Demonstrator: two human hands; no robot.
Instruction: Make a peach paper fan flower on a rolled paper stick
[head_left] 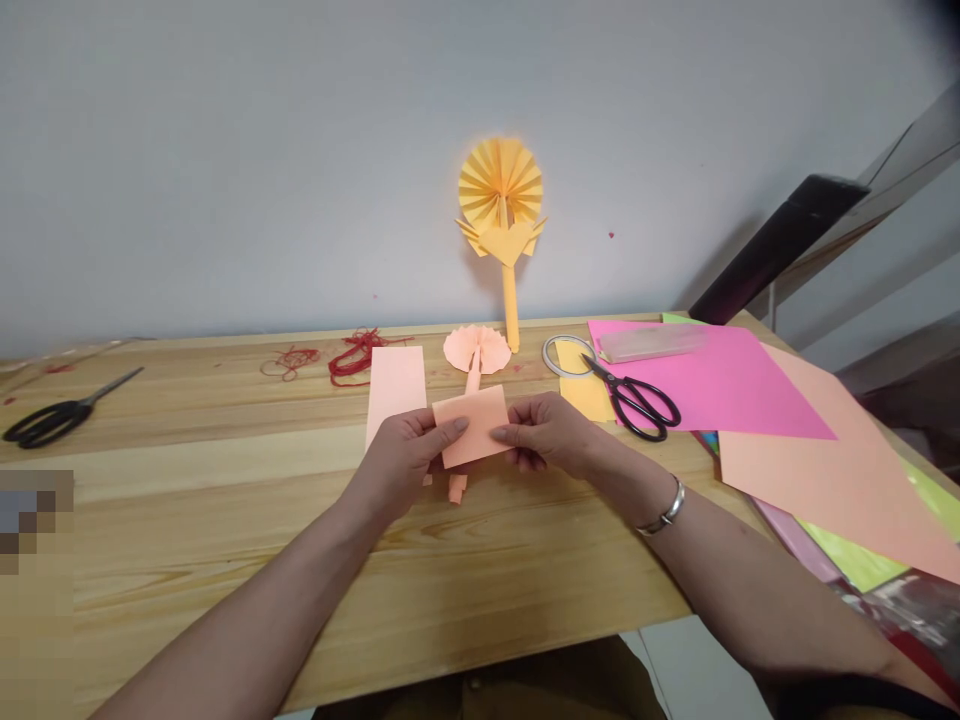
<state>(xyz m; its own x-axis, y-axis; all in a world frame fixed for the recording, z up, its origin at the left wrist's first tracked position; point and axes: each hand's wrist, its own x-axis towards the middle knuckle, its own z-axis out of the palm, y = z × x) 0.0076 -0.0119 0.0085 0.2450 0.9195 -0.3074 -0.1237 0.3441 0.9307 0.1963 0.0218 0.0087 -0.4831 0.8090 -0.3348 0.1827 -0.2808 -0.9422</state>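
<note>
A small peach-coloured piece of paper (474,425) is held up between both hands above the table. My left hand (409,455) pinches its left side, thumb on the front face. My right hand (546,432) grips the right edge with thumb and fingers. Behind the paper lies a peach pleated paper fan (480,350) with a rolled handle, partly hidden by the held piece; the handle's lower end shows below it. To the left, a pale peach paper strip (397,380) lies flat, partly covered by my left hand.
A yellow paper fan (501,190) leans against the wall. Black scissors (645,405) and a tape roll (568,356) lie right, beside pink paper (750,390) and peach sheets (840,465). Other scissors (60,418) lie far left. Red thread (356,355) sits at the back.
</note>
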